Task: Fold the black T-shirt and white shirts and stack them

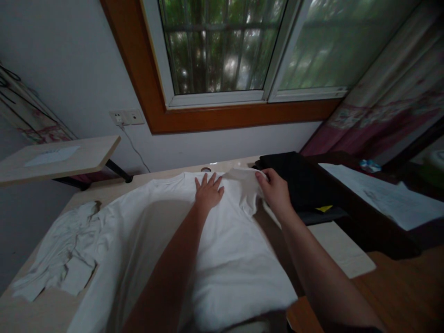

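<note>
A white shirt [229, 259] lies spread over the light wooden table, its near part hanging toward me at the bottom of the view. My left hand [208, 190] rests flat on the cloth close to the far edge, fingers spread. At the shirt's far right corner, my right hand [275, 187] pinches the sleeve between thumb and fingers and holds it slightly raised, so folds run down from the grip. Part of the shirt's lower edge is outside the frame.
Crumpled white cloth [74, 245] lies on the table's left side. A small raised shelf [58, 159] stands at the back left. Folded black cloth [287, 185] is right of the shirt, beside a dark surface with a white sheet [385, 192]. The window [222, 51] is behind.
</note>
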The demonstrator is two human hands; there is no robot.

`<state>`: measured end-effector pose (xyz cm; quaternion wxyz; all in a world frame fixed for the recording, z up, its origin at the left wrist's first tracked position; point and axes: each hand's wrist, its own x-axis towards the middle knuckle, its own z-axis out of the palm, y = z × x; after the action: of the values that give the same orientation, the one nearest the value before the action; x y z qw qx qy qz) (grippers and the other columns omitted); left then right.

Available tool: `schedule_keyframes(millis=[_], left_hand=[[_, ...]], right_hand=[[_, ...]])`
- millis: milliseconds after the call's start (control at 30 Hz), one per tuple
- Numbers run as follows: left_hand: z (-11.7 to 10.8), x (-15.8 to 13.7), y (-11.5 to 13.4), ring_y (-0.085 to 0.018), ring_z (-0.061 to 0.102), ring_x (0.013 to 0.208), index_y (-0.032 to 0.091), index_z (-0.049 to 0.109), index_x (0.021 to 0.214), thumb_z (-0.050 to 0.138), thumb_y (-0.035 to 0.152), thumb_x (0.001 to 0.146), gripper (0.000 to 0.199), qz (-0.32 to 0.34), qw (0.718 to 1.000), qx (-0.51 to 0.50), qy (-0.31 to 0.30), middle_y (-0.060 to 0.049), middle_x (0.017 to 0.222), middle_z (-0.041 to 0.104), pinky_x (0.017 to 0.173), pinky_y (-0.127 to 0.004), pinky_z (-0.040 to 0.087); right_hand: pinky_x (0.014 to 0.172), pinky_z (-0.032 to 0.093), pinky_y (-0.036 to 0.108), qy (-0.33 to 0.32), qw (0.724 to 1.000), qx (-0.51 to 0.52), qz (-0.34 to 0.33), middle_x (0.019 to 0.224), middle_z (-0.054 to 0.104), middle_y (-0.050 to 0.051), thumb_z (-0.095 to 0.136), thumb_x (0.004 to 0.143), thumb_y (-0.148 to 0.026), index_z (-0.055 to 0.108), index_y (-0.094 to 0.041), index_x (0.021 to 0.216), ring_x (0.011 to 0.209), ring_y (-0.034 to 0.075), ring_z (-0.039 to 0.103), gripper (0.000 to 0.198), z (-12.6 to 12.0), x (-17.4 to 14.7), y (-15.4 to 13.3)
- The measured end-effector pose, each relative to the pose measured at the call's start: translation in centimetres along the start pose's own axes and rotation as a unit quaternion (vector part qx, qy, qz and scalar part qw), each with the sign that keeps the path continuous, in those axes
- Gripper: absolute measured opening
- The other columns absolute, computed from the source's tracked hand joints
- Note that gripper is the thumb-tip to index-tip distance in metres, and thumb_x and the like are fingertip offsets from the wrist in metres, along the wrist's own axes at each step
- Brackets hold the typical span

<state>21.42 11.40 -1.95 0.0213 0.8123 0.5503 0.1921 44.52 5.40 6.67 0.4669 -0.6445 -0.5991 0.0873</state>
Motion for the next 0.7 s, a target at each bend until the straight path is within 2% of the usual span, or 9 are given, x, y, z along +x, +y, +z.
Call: schedule_keyframes(millis=[167,300,400,467,533,600,667,700], left_hand=[[-0.4,0.0,0.0,-0.038,0.029,0.150,0.030,0.043,0.153,0.043,0.049,0.099,0.057,0.002,1.000,-0.005,0.017,-0.009,0.157,0.047,0.119,-0.073,0.015],[-1.2,-0.1,-0.3,-0.032,0.043,0.140,0.020,0.034,0.156,0.054,0.042,0.097,0.066,0.024,0.997,-0.056,0.050,-0.015,0.147,0.054,0.120,-0.056,0.031],[-1.4,-0.2,-1.0,-0.026,0.057,0.123,0.019,0.015,0.162,0.062,0.038,0.094,0.085,0.041,0.983,-0.159,0.081,-0.018,0.146,0.050,0.108,-0.043,0.048],[-1.3,-0.3,-1.6,-0.020,0.064,0.107,0.023,0.010,0.163,0.064,0.035,0.093,0.089,0.057,0.964,-0.243,0.093,-0.017,0.146,0.044,0.094,-0.036,0.057],[-0.9,-0.2,-2.2,-0.014,0.067,0.092,0.029,0.031,0.158,0.064,0.030,0.093,0.072,0.074,0.938,-0.321,0.104,-0.014,0.142,0.044,0.084,-0.032,0.060],[-0.3,0.2,-2.6,-0.011,0.067,0.085,0.029,0.062,0.135,0.063,0.028,0.094,0.041,0.080,0.910,-0.390,0.118,-0.010,0.132,0.050,0.080,-0.029,0.061],[0.3,0.6,-2.9,-0.010,0.067,0.081,0.024,0.075,0.109,0.061,0.030,0.095,0.020,0.070,0.889,-0.432,0.134,-0.008,0.120,0.056,0.074,-0.027,0.062],[0.5,0.8,-3.0,-0.010,0.067,0.078,0.022,0.075,0.102,0.060,0.031,0.096,0.019,0.064,0.884,-0.442,0.138,-0.007,0.116,0.057,0.071,-0.025,0.062]], right_hand=[[0.062,0.040,0.025,-0.034,0.995,0.089,0.014,0.075,0.064,0.001,0.056,0.091,-0.052,0.066,-0.020,0.087,0.069,0.017,0.055,0.035,1.5,1.2,-0.8],[0.063,0.042,0.025,-0.124,0.982,0.141,-0.005,0.082,0.068,0.002,0.061,0.088,-0.052,0.070,-0.019,0.091,0.072,0.017,0.058,0.035,2.6,0.5,-2.2],[0.061,0.042,0.024,-0.212,0.968,0.134,-0.028,0.080,0.069,0.001,0.064,0.086,-0.050,0.074,-0.019,0.096,0.069,0.016,0.058,0.034,3.0,-0.7,-3.3],[0.059,0.041,0.024,-0.266,0.954,0.133,-0.037,0.077,0.069,0.000,0.064,0.087,-0.050,0.075,-0.019,0.099,0.066,0.015,0.057,0.034,3.0,-1.4,-3.7],[0.060,0.042,0.024,-0.301,0.942,0.144,-0.049,0.079,0.070,0.001,0.062,0.090,-0.050,0.075,-0.020,0.102,0.066,0.015,0.058,0.035,2.9,-1.9,-3.7],[0.065,0.046,0.026,-0.305,0.937,0.155,-0.066,0.086,0.073,0.003,0.058,0.094,-0.051,0.075,-0.021,0.102,0.073,0.017,0.061,0.036,2.6,-2.2,-3.2],[0.075,0.049,0.030,-0.291,0.940,0.161,-0.075,0.095,0.074,0.005,0.055,0.097,-0.051,0.075,-0.021,0.102,0.084,0.020,0.065,0.036,2.1,-2.5,-2.4],[0.080,0.050,0.032,-0.286,0.941,0.162,-0.075,0.098,0.074,0.006,0.053,0.098,-0.050,0.075,-0.022,0.103,0.089,0.022,0.066,0.036,1.8,-2.6,-2.0]])
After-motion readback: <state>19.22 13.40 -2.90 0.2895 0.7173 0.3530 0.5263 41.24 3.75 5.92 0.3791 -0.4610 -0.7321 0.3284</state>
